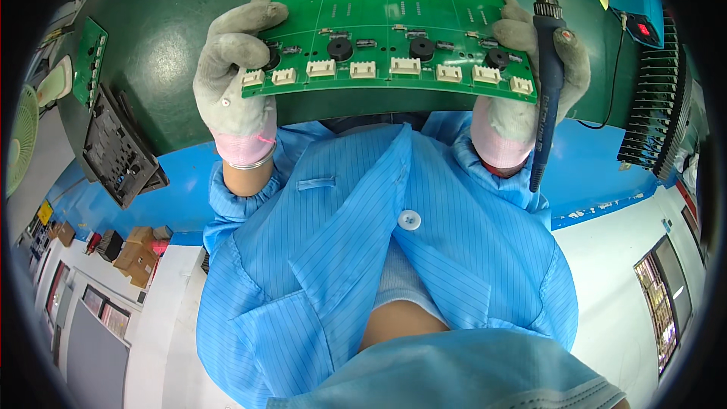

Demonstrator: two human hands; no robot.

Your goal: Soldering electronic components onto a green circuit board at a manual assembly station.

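A green circuit board [390, 26] is raised over the bench, spanning my two hands. White connectors [405, 66] line its near edge, with round black buzzers [339, 48] and small dark cylindrical parts behind them. My left hand [235, 68], in a grey-coated glove with a pink cuff, is closed on the board's left end. The gloved right hand [515, 117] grips the other end. Across that same hand lies a dark soldering iron [549, 76], its metal end pointing away and its tail toward me. The iron's tip is out of view, and it hides some right fingers.
Another green board [91, 60] stands at the far left, near dark plastic trays [121, 148]. A black slotted rack [657, 98] stands at the right, beside a blue box with a red switch [644, 29]. A green fan [23, 140] is at the left rim.
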